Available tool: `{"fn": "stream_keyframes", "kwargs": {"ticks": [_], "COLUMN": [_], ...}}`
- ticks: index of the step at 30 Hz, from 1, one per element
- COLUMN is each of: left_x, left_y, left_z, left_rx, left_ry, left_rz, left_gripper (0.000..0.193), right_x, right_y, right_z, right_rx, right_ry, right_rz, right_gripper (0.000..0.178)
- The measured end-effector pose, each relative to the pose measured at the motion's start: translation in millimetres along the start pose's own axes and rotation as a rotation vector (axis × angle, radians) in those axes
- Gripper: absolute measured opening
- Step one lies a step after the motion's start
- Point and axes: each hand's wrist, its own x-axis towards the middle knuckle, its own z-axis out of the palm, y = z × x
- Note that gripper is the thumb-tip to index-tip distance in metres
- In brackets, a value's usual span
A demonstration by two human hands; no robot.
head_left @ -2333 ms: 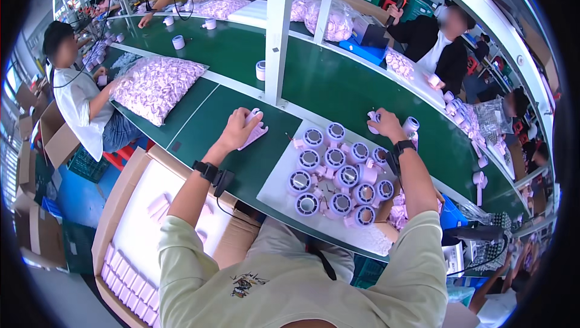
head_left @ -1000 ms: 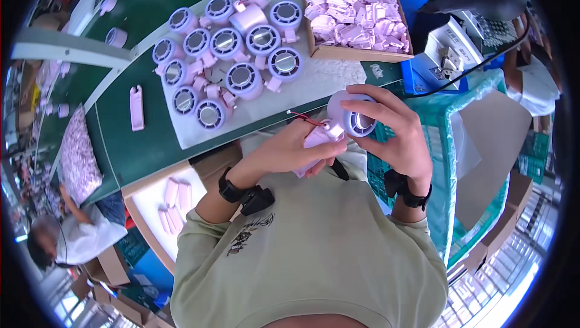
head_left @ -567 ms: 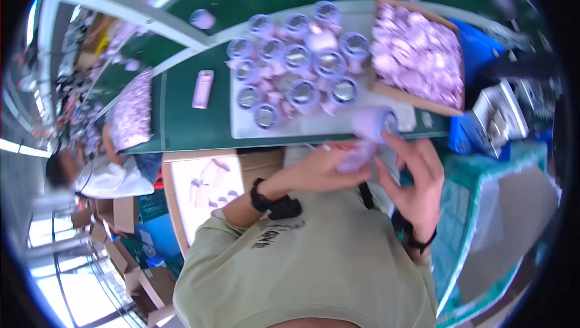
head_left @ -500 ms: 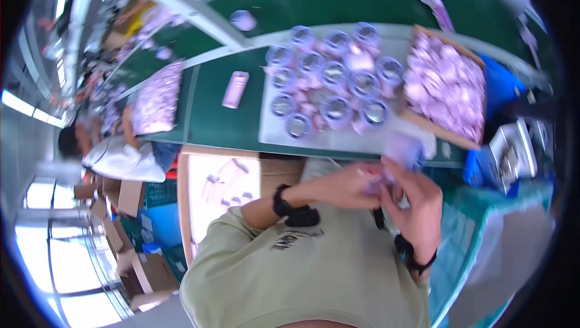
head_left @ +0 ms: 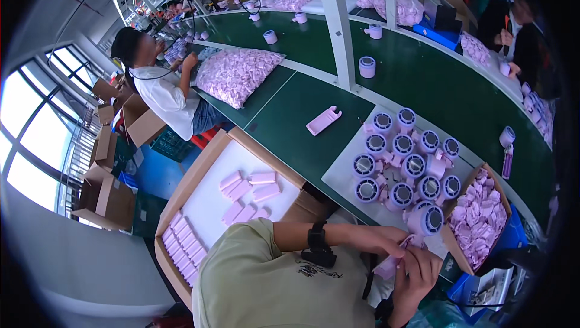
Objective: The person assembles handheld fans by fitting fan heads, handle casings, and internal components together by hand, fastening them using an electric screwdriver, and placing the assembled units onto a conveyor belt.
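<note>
My left hand [head_left: 386, 241] reaches across from the left, its fingers closed at the neck of a small handheld fan. The round lilac fan head [head_left: 426, 220] points up above my fingers, its slotted grille showing. My right hand [head_left: 421, 267] is closed around the lower part from the right, fingertips meeting those of my left hand. A pink handle piece [head_left: 385, 267] sticks out below my left hand. My fingers hide how it joins the head. Beside the hands, several similar fan heads [head_left: 401, 145] stand in a cluster on a white sheet [head_left: 344, 177].
A carton of small pink parts [head_left: 480, 219] stands right of the fan heads. One pink handle shell [head_left: 324, 120] lies on the green bench. At my left, a large box [head_left: 226, 137] holds several pink handle pieces. Beyond runs a green conveyor [head_left: 314, 41]; a co-worker [head_left: 163, 86] sits at left.
My view has swung, so the bench now runs slantwise and my hands appear lower. The held fan head, blurred before, now shows its grille. Both hands still grip the fan.
</note>
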Motion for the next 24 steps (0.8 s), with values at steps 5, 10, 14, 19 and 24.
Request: {"fn": "stream_keyframes", "kwargs": {"ticks": [5,10,14,19,24], "left_x": [-9,-12,-14,-14,-12], "left_y": [14,30,26,19,8], "left_z": [0,1,-3,0,3], "left_rx": [0.104,0.088,0.099,0.035,-0.003], "left_ry": [0.196,0.19,0.18,0.198,0.215], "left_rz": [-0.122,0.134,0.128,0.153,0.162], "left_gripper": [0.046,0.044,0.049,0.046,0.044], "right_x": [7,1,11,15,13], "right_y": [5,54,82,90,102], "right_z": [-6,-30,-32,-38,-41], "right_rx": [0.022,-0.11,-0.402,-0.392,-0.328], "right_ry": [-0.054,0.175,0.093,-0.018,0.062], "right_rz": [-0.071,0.24,0.337,0.379,0.409], "right_gripper": [0.022,0.018,0.02,0.022,0.021]}}
